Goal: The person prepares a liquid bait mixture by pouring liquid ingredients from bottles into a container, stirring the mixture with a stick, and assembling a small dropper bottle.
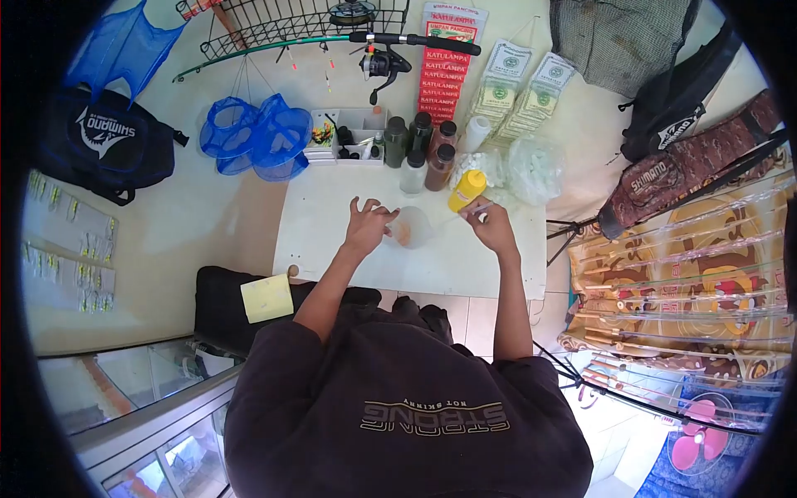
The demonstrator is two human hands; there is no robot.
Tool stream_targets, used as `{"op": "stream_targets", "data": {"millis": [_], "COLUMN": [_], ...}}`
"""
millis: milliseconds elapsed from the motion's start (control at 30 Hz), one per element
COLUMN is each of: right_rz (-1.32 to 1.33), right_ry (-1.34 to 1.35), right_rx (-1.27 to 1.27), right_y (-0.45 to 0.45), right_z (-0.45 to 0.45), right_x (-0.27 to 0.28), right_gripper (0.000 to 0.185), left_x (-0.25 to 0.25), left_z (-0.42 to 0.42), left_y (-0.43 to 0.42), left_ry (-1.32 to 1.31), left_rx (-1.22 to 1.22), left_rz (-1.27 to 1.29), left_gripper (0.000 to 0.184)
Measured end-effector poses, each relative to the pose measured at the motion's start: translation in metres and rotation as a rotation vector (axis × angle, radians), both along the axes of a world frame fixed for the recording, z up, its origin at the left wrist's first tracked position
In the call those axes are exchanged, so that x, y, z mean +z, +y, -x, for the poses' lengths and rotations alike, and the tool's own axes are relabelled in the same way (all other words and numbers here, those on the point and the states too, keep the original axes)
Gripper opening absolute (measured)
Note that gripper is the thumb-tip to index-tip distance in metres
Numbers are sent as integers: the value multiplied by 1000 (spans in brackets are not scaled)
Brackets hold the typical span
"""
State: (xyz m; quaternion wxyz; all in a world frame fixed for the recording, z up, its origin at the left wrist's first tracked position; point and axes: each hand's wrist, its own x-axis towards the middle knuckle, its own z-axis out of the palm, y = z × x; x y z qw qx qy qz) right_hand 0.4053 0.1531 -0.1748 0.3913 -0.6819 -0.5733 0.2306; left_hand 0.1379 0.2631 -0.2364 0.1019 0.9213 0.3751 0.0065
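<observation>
On the white table, a small translucent bowl holds some orange-tan stuff. My left hand pinches its left rim between thumb and finger, the other fingers raised. Just right of the bowl, my right hand is closed on a thin pale utensil, perhaps a spoon; its far end is hard to make out. A yellow squeeze bottle stands just beyond my right hand. Behind the bowl are a clear jar and several dark and brown bottles.
The white table also carries a compartment box, a white bottle and a clear plastic bag. Blue nets and a fishing rod with reel hang behind. A yellow notepad lies at left.
</observation>
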Motion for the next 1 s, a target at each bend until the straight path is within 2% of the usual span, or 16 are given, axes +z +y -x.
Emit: {"op": "stream_targets", "data": {"millis": [233,333,400,533,633,700,733,933,1000], "right_rz": [68,99,-33,61,77,36,37,127,8], "right_ry": [54,55,16,71,46,-122,-122,22,-179], "right_rx": [-38,70,-44,-16,14,-88,-89,9,-155], "right_y": [1,-2,0,1,2,5,5,6,8], "right_z": [-4,-7,-6,-9,-10,-5,-4,-4,2], "right_x": [-6,-7,-11,-8,-8,-11,-8,-3,-4], "right_gripper": [5,5,6,6,6,6,6,7,8], "left_x": [-2,-2,-3,-3,-3,-2,-1,4,4], "left_z": [1,2,2,1,-1,-1,-2,-2,-1], "left_y": [-7,-8,-9,-9,-8,-9,-9,-11,-11], "left_ry": [-151,-164,-162,-173,-137,-125,-116,-103,-109], "left_rx": [15,38,34,40,42,41,45,47,44], "left_rz": [60,89,81,78,74,80,85,92,85], "left_gripper": [49,47,46,44,45,46,46,45,45]}}
